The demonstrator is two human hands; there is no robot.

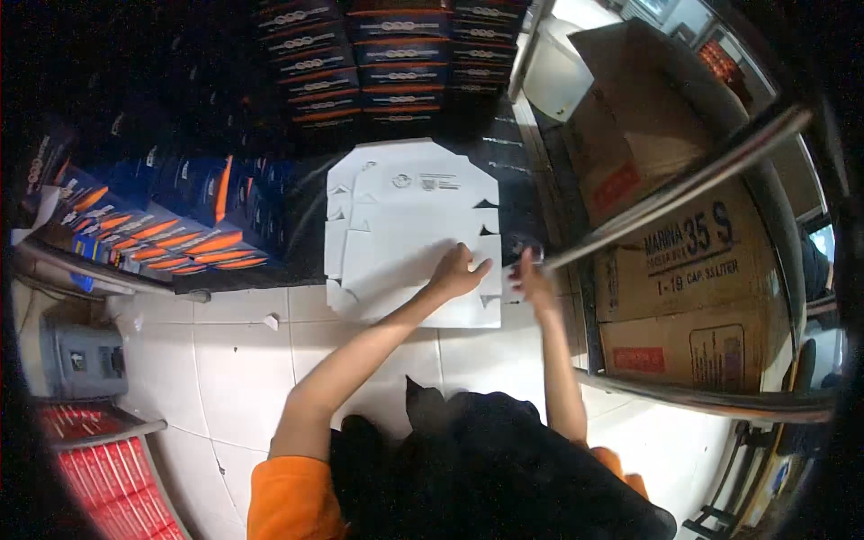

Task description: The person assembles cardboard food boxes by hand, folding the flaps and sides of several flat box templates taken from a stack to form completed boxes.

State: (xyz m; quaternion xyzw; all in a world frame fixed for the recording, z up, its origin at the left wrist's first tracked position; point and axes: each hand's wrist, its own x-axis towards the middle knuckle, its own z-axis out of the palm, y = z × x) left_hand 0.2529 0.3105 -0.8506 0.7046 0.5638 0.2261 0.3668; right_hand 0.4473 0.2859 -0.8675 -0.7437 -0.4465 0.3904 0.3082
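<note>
White die-cut cardboard blanks (409, 220), flat and stacked slightly out of line, lie in front of me at the dark table's edge. Notches run along both sides, and small dark print shows near the far end. My left hand (461, 273) rests on the near right part of the top blank, thumb and forefinger apart, holding nothing that I can see. Just right of the blanks, my right hand (535, 281) is raised near a metal rail. Motion smears its fingers, so whether it holds anything is unclear.
Stacked dark blue and orange boxes stand at the back (400, 63) and left (198, 211). On the right, a metal rail (693, 184) crosses before large brown cartons (684, 270). A white bucket (553, 72) is behind. Red packs (112, 477) fill a lower-left shelf over the tiled floor (238, 360).
</note>
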